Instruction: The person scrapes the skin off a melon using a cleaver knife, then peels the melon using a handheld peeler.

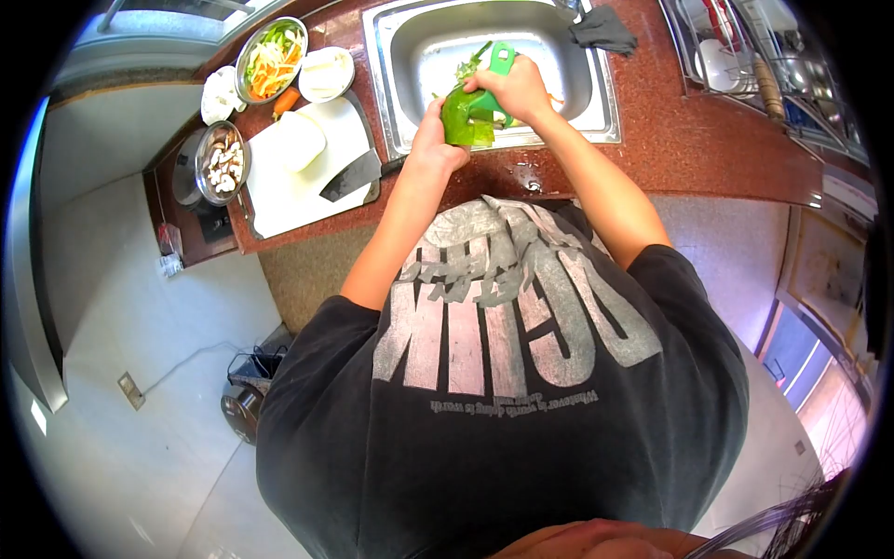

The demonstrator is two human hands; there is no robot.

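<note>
- I see the bowl of mushroom pieces just beside the white cutting board, where a pale chunk and a knife lie.
- My left hand grips the green vegetable over the sink's near edge; its fingers are partly hidden, so I can't tell their spread.
- My right hand closes its fingers round a green tool against the vegetable.
- A dark cloth drapes the sink's right rim.

At the sink, the left hand partly covers the vegetable, the right hand the green tool; some scraps are too small to name. Left of it, the forearm hides the knife's handle end.
</note>
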